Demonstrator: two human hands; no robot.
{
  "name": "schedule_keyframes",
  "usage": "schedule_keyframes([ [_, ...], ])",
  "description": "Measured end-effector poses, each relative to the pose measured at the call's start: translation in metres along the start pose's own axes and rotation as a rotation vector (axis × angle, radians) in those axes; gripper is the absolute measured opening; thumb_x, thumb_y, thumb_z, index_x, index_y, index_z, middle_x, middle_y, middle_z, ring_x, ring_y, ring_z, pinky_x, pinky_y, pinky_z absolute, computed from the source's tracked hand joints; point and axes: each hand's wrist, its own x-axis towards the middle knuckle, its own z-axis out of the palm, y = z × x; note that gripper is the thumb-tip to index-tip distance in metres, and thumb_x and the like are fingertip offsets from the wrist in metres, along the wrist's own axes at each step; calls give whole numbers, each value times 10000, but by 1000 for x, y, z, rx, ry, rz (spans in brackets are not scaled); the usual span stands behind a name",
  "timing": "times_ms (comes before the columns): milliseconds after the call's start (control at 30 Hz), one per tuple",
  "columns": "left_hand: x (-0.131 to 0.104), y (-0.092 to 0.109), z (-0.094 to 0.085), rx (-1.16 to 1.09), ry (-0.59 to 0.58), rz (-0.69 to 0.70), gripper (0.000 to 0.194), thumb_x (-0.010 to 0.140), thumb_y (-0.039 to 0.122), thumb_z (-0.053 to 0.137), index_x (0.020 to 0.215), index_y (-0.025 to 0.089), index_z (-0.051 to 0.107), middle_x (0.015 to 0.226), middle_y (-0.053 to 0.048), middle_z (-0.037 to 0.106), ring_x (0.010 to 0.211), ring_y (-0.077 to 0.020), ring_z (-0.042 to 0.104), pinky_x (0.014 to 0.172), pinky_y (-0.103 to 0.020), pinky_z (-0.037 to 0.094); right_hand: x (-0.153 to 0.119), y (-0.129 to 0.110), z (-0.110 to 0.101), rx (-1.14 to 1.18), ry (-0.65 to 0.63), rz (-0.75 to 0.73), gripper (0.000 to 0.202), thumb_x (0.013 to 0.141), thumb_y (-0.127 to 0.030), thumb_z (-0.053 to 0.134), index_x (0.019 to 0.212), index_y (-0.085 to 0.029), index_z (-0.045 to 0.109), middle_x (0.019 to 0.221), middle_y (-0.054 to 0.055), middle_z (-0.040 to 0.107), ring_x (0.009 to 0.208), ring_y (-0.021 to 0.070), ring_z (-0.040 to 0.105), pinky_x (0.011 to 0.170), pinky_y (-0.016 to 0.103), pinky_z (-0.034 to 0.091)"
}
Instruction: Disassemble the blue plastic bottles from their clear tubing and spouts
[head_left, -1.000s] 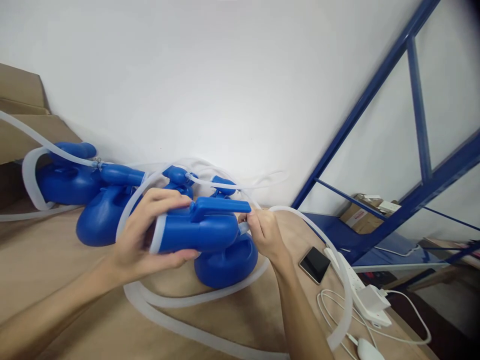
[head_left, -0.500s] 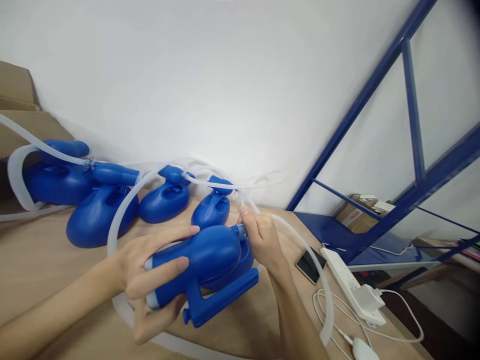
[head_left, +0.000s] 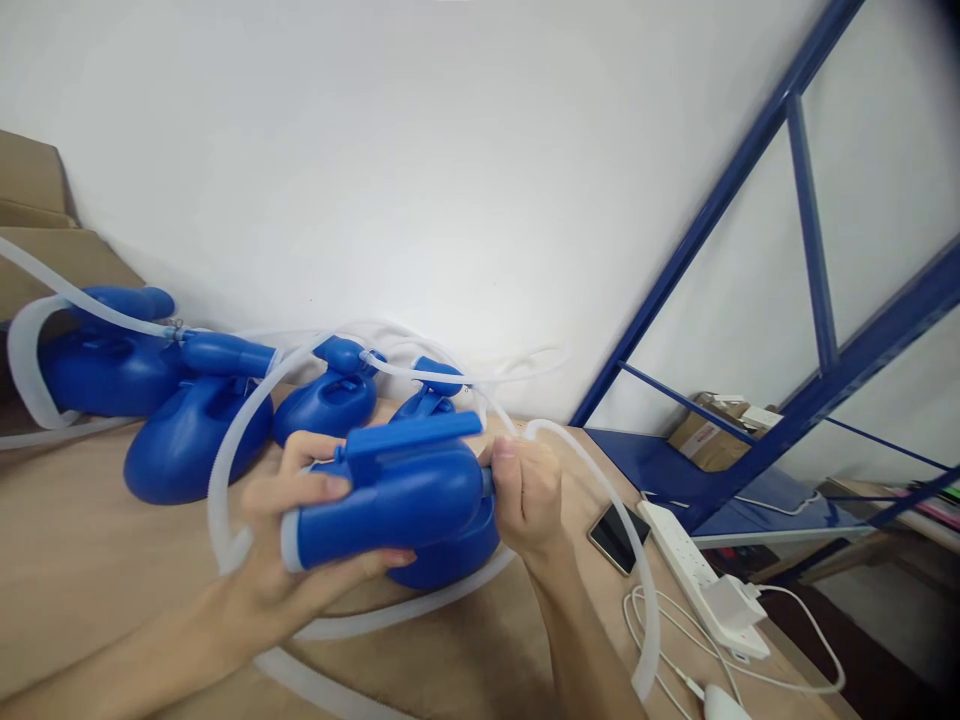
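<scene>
Blue plastic makes up the hollow piece (head_left: 397,510) that we hold slightly tilted in the middle of the view, above the tan tabletop (head_left: 67,540). Our left hand (head_left: 262,565) is half closed around its wider end, thumb beneath and bent fingers over the far side, just by the white rim (head_left: 292,541). A straight blue bar (head_left: 416,440) runs along the top of the piece. Our right hand (head_left: 529,490) is closed tight, with thumb and fingers pinching the short fitting (head_left: 488,481) at the narrower end. Below the piece we see a rounded blue body (head_left: 450,560); we cannot tell whether the two are joined. Just beside our right hand a translucent tube (head_left: 626,530) arches down over the table; whether it enters our grip is hidden. Along the wall (head_left: 450,180), more blue containers (head_left: 187,450) stand in a row with pale tubing looped among them, and a cardboard box (head_left: 67,260) sits at the far left. To our right lie a phone (head_left: 615,540) and a white power strip (head_left: 675,545), near a blue metal shelf frame (head_left: 705,225)
</scene>
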Motion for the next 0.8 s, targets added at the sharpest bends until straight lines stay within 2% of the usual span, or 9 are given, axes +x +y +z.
schedule_keyframes([
  [133, 12, 38, 5, -373, -324, -763, 601, 896, 618, 671, 1262, 282, 332, 514, 98, 498, 394, -171, 527, 492, -292, 489, -7, 11, 3, -76, 20, -127, 341, 1022, -97, 378, 735, -172, 546, 614, 42, 579, 556, 137, 505, 560, 335, 358],
  [233, 23, 56, 7, -393, -234, -974, 690, 827, 670, 712, 1268, 285, 348, 515, 98, 506, 451, -150, 546, 575, -261, 488, -7, 18, 5, -104, 7, -216, 311, 1013, -99, 381, 752, -168, 535, 619, 29, 569, 549, 136, 446, 559, 352, 299],
  [267, 26, 56, 5, -385, -220, -962, 663, 838, 659, 706, 1275, 299, 362, 525, 99, 508, 459, -142, 544, 583, -254, 484, -5, 19, 4, -126, 6, -232, 313, 1016, -107, 391, 739, -168, 523, 608, 24, 548, 549, 137, 421, 562, 357, 278],
  [333, 30, 46, 1, -286, -195, -748, 570, 862, 611, 709, 1252, 314, 418, 626, 74, 577, 549, -143, 605, 624, -253, 515, 0, 19, -1, -186, -19, -209, 325, 1034, -137, 414, 730, -162, 527, 621, 26, 529, 579, 142, 415, 582, 357, 270],
  [400, 33, 29, -5, -99, -113, -297, 516, 825, 522, 787, 1178, 292, 488, 931, 12, 663, 883, -165, 703, 792, -265, 569, 6, 17, -10, -232, -105, -130, 326, 1065, -206, 421, 809, -151, 614, 745, 55, 581, 691, 157, 492, 633, 343, 332],
  [467, 37, 13, -10, -19, -76, 117, 519, 811, 418, 831, 1174, 258, 497, 1135, -28, 605, 1195, -175, 622, 1021, -275, 526, 10, 15, -21, -216, -236, -56, 302, 1083, -296, 438, 1021, -159, 699, 985, 96, 639, 907, 188, 581, 749, 337, 426],
  [533, 42, 4, -14, -37, -91, 326, 543, 828, 336, 826, 1221, 234, 466, 1119, -33, 548, 1275, -161, 551, 1140, -267, 445, 13, 15, -33, -121, -334, -11, 276, 1072, -334, 498, 1217, -176, 672, 1182, 106, 641, 1111, 206, 593, 900, 350, 468],
  [667, 49, 1, -21, -81, -107, 351, 569, 809, 266, 835, 1234, 231, 459, 1093, -30, 505, 1293, -158, 528, 1166, -249, 416, 13, 18, -45, 76, -399, 3, 303, 1001, -246, 652, 1300, -230, 609, 1240, 36, 672, 1217, 176, 584, 1050, 359, 448],
  [800, 47, -1, -26, -53, -92, 245, 570, 806, 382, 842, 1235, 240, 494, 1210, -62, 549, 1306, -168, 544, 1119, -235, 464, 12, 19, -41, 148, -377, -34, 460, 956, -205, 706, 1387, -272, 559, 1279, 10, 679, 1279, 168, 570, 1090, 367, 432],
])
